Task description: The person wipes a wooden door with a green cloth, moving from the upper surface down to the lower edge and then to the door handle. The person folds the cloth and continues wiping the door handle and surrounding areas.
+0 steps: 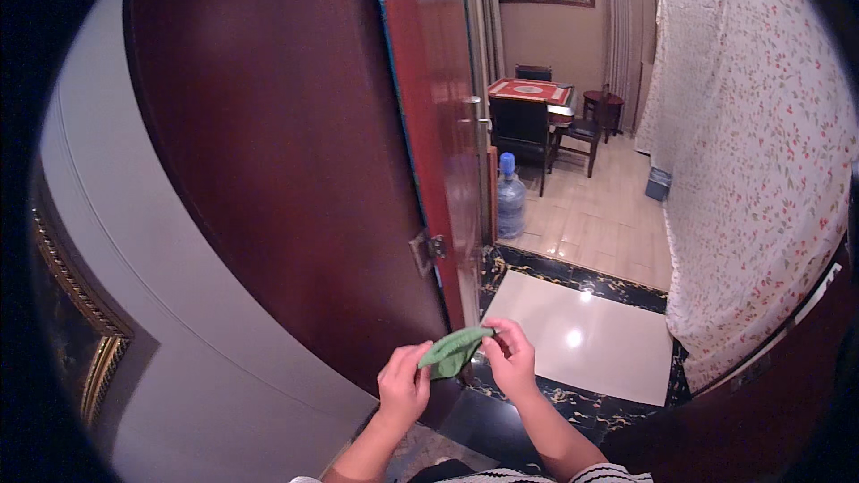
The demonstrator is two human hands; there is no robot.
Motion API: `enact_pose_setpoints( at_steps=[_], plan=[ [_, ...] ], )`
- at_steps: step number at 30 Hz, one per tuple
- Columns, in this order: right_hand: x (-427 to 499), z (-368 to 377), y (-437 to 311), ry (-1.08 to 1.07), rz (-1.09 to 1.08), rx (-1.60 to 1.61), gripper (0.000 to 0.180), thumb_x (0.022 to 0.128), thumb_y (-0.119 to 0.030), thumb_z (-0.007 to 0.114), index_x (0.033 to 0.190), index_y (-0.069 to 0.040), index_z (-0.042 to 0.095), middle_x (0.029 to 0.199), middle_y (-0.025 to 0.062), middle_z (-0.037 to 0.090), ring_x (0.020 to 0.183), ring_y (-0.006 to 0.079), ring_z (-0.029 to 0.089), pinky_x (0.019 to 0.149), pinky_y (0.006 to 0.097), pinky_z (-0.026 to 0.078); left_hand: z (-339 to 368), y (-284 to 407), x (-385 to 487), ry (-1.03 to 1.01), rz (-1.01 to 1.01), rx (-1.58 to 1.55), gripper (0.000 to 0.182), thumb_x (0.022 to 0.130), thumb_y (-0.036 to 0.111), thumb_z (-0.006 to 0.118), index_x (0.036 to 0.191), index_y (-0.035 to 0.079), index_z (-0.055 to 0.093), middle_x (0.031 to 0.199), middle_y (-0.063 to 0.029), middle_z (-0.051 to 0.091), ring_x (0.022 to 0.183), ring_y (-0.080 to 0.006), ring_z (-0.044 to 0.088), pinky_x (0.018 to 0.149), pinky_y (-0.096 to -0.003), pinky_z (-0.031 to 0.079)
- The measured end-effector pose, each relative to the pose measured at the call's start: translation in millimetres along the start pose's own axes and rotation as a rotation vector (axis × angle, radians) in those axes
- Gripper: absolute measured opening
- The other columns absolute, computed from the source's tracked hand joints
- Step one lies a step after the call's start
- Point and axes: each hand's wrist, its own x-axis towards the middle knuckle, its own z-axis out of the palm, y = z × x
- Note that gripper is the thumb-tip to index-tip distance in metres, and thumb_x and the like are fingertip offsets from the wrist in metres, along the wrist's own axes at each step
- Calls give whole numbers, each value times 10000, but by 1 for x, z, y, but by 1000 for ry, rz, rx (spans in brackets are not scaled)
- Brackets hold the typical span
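Note:
Between my two hands hangs a green cloth (pixel 456 353), folded over, its upper edge stretched from one hand to the other. My left hand (pixel 404 379) pinches its left end between thumb and fingers. The right end is pinched by my right hand (pixel 511 357), close to the edge of the dark red door (pixel 436 147). Both hands are raised in front of me, above the threshold floor. The lower part of the cloth droops loosely toward the door's foot.
The door frame's hinge (pixel 429 251) is just beyond the cloth. A flowered curtain (pixel 758 168) hangs at right. Through the doorway are a water bottle (pixel 511 204), black chairs (pixel 522 124), a red-topped table (pixel 520 89) and a small bin (pixel 658 184). A gilt picture frame (pixel 104 362) hangs at left.

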Motion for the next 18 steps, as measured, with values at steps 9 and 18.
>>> enact_pose_setpoints(
  at_steps=[9, 18],
  plan=[
    [23, 125, -39, -17, -867, -279, 333, 759, 24, 565, 1089, 17, 523, 1186, 202, 470, 1030, 330, 522, 882, 382, 432, -63, -30, 64, 306, 132, 294, 354, 696, -97, 565, 1035, 6, 563, 892, -157, 575, 784, -303, 590, 691, -356, 494],
    [73, 188, -44, -262, -1050, -298, 461, 780, -244, 542, 1224, -123, 520, 1341, 142, 391, 1294, 335, 274, 1077, 446, 133, -83, -17, 68, 622, 485, 871, 275, 779, 28, 606, 1023, 48, 483, 997, -126, 514, 919, -301, 491, 786, -414, 420]
  ],
)
